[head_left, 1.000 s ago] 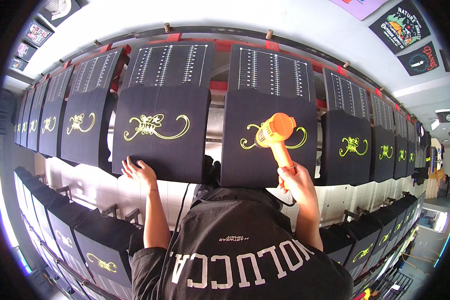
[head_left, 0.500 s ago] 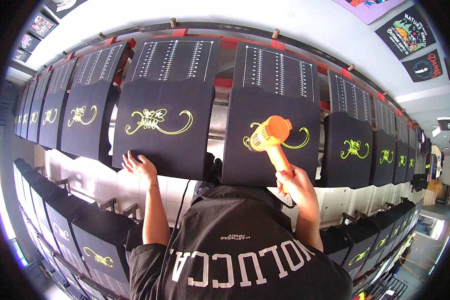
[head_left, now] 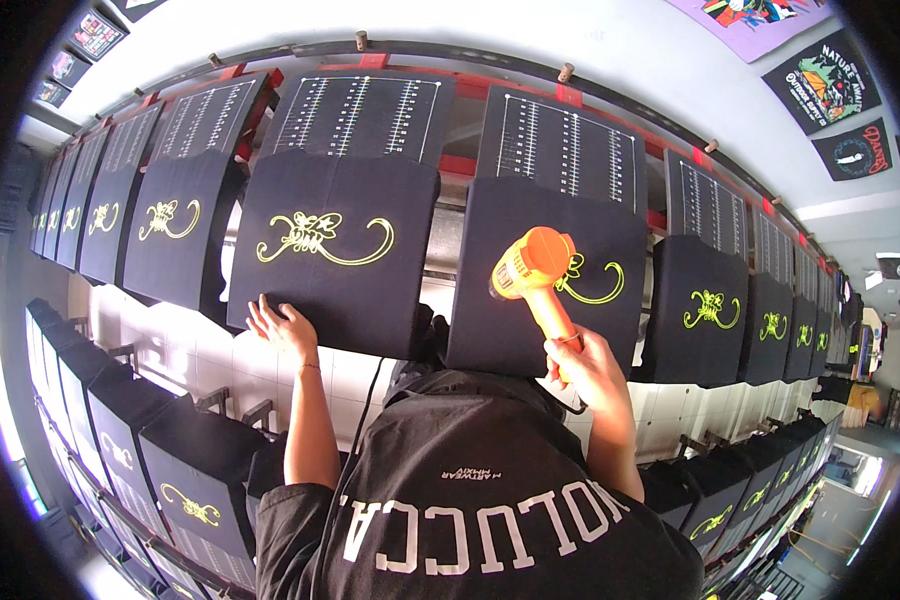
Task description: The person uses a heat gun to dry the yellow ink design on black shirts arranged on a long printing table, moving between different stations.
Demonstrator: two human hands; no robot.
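Note:
My right hand [head_left: 592,372] is wrapped around the handle of an orange heat gun [head_left: 540,268]. The gun's body hangs over a black shirt [head_left: 490,335] stretched on a board, hiding the left part of its yellow-green scroll print [head_left: 598,284]. Its nozzle points to the lower left, and its tip is hard to make out. At the neighbouring board on the left, my left hand [head_left: 288,333] rests with spread fingers on the lower edge of another black shirt [head_left: 355,300]. That shirt's yellow-green print [head_left: 320,238] shows in full.
More boards with printed black shirts [head_left: 175,230] run in a curved-looking row to both sides, on a red and black frame [head_left: 568,92]. A second row [head_left: 205,460] stands behind me. A dark cord [head_left: 370,400] hangs beside my body. Printed samples [head_left: 830,85] hang on the far wall.
My right hand has shifted the heat gun slightly left over the shirt, covering more of the print's left side. My left hand stays at the same shirt edge. The whole view has turned a little.

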